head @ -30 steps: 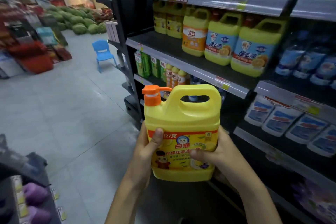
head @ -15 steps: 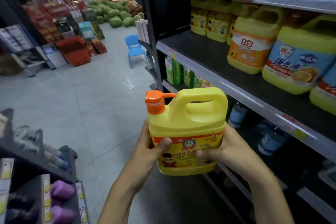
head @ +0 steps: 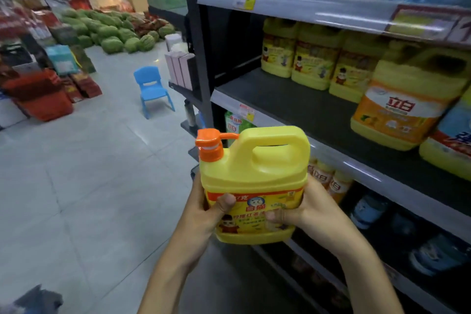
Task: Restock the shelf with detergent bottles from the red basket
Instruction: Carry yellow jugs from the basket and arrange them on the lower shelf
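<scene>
Since half a second ago the head view has swung nearer the shelf (head: 288, 107), whose bare dark board now fills the centre right of the frame, while the detergent bottle (head: 254, 181) has stayed upright at lower centre, held in front of the shelf's edge and not yet on it.

Both hands clasp the bottle low on its body. The left hand (head: 201, 216) grips the side under the spout and the right hand (head: 313, 211) the opposite side. Each thumb is pressed on the front label (head: 257, 211), and the other fingers are curled behind, out of sight.

The bottle is a squat, glossy yellow plastic jug with rounded shoulders, a moulded loop handle (head: 280, 135) and an orange pump cap (head: 210, 145) at upper left. It looks rigid and, if full, fairly heavy. The smooth walls could slip, so a two-sided hold low down or a grip through the handle suits it. The pump spout is the part to keep from knocking.

Similar yellow jugs (head: 305, 58) stand at the back of the board, so the free space lies before and to the left of them.

A blue chair (head: 153, 89) and watermelons (head: 114, 35) sit on the pale tiled floor (head: 89, 173) at left. I cannot make out the red basket.
</scene>
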